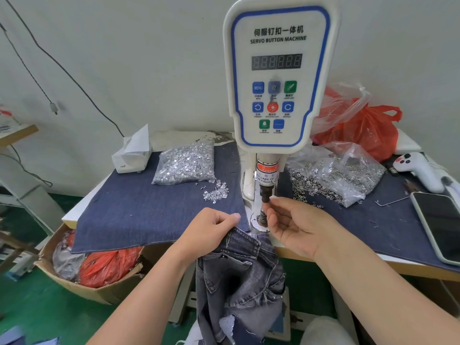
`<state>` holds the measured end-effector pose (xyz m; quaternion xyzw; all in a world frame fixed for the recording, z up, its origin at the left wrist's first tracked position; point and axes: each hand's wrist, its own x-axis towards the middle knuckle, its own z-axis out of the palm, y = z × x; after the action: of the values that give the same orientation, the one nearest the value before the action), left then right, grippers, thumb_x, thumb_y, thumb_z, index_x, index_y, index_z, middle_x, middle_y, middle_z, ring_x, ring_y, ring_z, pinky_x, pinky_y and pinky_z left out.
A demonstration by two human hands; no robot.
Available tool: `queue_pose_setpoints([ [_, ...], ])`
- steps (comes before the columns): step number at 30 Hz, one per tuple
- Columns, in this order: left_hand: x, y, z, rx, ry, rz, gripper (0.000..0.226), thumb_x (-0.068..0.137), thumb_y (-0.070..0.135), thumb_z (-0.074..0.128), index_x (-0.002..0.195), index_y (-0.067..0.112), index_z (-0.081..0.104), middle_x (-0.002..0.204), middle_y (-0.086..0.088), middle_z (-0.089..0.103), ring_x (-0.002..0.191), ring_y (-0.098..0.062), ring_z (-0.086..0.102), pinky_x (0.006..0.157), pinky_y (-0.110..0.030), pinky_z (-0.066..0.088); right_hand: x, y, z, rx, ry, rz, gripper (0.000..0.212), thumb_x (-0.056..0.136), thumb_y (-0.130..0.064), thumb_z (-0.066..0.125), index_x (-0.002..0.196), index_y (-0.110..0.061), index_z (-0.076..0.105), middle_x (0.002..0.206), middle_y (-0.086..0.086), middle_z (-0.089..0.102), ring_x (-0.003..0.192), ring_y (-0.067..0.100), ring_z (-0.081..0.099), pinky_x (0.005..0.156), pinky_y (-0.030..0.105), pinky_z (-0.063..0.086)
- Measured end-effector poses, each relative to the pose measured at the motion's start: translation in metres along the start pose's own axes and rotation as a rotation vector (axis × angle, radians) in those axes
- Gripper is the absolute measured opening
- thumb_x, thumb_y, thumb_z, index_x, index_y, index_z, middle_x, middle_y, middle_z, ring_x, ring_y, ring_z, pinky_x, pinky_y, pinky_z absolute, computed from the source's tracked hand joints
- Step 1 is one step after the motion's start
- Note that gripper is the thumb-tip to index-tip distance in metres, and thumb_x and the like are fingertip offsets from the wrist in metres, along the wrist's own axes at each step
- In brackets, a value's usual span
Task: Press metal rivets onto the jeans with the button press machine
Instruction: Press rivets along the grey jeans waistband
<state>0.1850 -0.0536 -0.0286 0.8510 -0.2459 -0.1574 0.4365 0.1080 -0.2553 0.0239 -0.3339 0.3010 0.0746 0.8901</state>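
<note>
The white servo button machine [278, 70] stands at the table's middle, its punch [265, 192] above the spring-loaded lower die [261, 219]. Grey jeans [239, 277] hang off the table's front edge, waistband up near the die. My left hand [211, 230] grips the waistband just left of the die. My right hand [296, 225] is palm-up at the punch; thumb and forefinger pinch at its tip on a small rivet part that the fingertips mostly hide. A bag of silver rivets [185, 165] and some loose rivets [216, 192] lie to the left, and a bag of ring-shaped caps [333, 178] to the right.
Denim cloth [139, 210] covers the tabletop. A tissue box [132, 155] sits back left and red plastic bags [363, 128] back right. A white handheld device [423, 170] and a phone [440, 225] lie at the right edge. A cardboard box [99, 290] stands on the floor to the left.
</note>
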Motion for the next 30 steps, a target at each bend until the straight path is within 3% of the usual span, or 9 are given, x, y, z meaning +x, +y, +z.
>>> queue_pose_setpoints([
  [8, 0.0, 0.001, 0.001, -0.008, 0.005, -0.022, 0.064, 0.108, 0.05, 0.054, 0.065, 0.005, 0.036, 0.062, -0.008, 0.032, 0.058, -0.02, 0.029, 0.061, -0.023, 0.038, -0.002, -0.001, 0.002, 0.066, -0.021, 0.032, 0.011, 0.094, -0.002, 0.067, 0.095, 0.009, 0.069, 0.069, 0.017, 0.071, 0.047, 0.014, 0.065, 0.043, 0.019, 0.053],
  [13, -0.002, 0.004, 0.0, -0.019, 0.008, -0.014, 0.065, 0.107, 0.051, 0.054, 0.065, 0.004, 0.036, 0.064, -0.009, 0.031, 0.06, -0.021, 0.028, 0.065, -0.032, 0.035, -0.005, 0.001, -0.004, 0.054, -0.069, -0.004, 0.014, 0.091, -0.004, 0.069, 0.09, 0.009, 0.073, 0.082, 0.021, 0.075, 0.052, 0.014, 0.066, 0.046, 0.02, 0.055],
  [15, -0.005, 0.006, 0.001, -0.083, -0.003, -0.008, 0.067, 0.105, 0.054, 0.056, 0.065, 0.005, 0.035, 0.063, -0.009, 0.032, 0.061, -0.021, 0.028, 0.065, -0.033, 0.033, -0.007, 0.004, -0.017, -0.121, -0.048, -0.114, 0.018, 0.094, -0.011, 0.068, 0.092, 0.004, 0.078, 0.09, 0.02, 0.077, 0.055, 0.012, 0.066, 0.049, 0.019, 0.055],
  [18, -0.011, 0.015, 0.006, -0.245, -0.041, 0.032, 0.068, 0.099, 0.063, 0.059, 0.063, 0.01, 0.036, 0.063, -0.007, 0.036, 0.062, -0.022, 0.029, 0.066, -0.034, 0.032, -0.013, 0.012, -0.037, -0.64, 0.009, -0.374, 0.016, 0.099, -0.026, 0.066, 0.099, -0.017, 0.079, 0.083, 0.005, 0.077, 0.057, 0.008, 0.061, 0.054, 0.021, 0.051],
  [22, -0.013, 0.033, 0.017, -0.467, -0.125, 0.089, 0.08, 0.09, 0.071, 0.065, 0.068, -0.003, 0.051, 0.069, -0.011, 0.055, 0.065, -0.025, 0.044, 0.073, -0.024, 0.047, -0.02, 0.009, -0.051, -1.336, -0.127, -0.659, 0.028, 0.091, -0.065, 0.054, 0.102, -0.046, 0.071, 0.1, -0.028, 0.069, 0.091, -0.008, 0.064, 0.081, 0.014, 0.048],
  [24, -0.014, 0.037, 0.019, -0.545, -0.151, 0.088, 0.071, 0.09, 0.07, 0.067, 0.071, 0.001, 0.066, 0.076, -0.012, 0.071, 0.066, -0.022, 0.062, 0.079, -0.02, 0.052, -0.024, -0.003, -0.054, -1.419, -0.256, -0.594, 0.036, 0.088, -0.073, 0.045, 0.087, -0.045, 0.068, 0.091, -0.027, 0.063, 0.085, -0.008, 0.06, 0.078, 0.015, 0.042],
  [26, -0.014, 0.038, 0.017, -0.565, -0.168, 0.066, 0.058, 0.096, 0.063, 0.064, 0.077, 0.008, 0.075, 0.084, -0.011, 0.079, 0.071, -0.018, 0.072, 0.079, -0.023, 0.056, -0.022, -0.016, -0.058, -1.392, -0.378, -0.515, 0.04, 0.092, -0.068, 0.048, 0.07, -0.035, 0.057, 0.066, -0.02, 0.05, 0.058, -0.003, 0.047, 0.061, 0.012, 0.035],
  [27, -0.013, 0.038, 0.015, -0.517, -0.16, 0.047, 0.056, 0.098, 0.061, 0.062, 0.079, 0.01, 0.076, 0.086, -0.012, 0.08, 0.073, -0.017, 0.073, 0.08, -0.028, 0.057, -0.02, -0.023, -0.06, -1.38, -0.407, -0.507, 0.042, 0.094, -0.063, 0.051, 0.067, -0.032, 0.05, 0.061, -0.018, 0.041, 0.054, 0.0, 0.037, 0.056, 0.013, 0.031],
  [30, -0.01, 0.031, 0.015, -0.241, -0.069, -0.005, 0.051, 0.103, 0.056, 0.056, 0.086, 0.013, 0.078, 0.088, -0.008, 0.081, 0.078, -0.015, 0.073, 0.083, -0.037, 0.059, -0.008, -0.034, -0.066, -1.405, -0.386, -0.538, 0.039, 0.093, -0.055, 0.059, 0.07, -0.024, 0.05, 0.064, -0.011, 0.039, 0.062, 0.008, 0.033, 0.06, 0.024, 0.028],
])
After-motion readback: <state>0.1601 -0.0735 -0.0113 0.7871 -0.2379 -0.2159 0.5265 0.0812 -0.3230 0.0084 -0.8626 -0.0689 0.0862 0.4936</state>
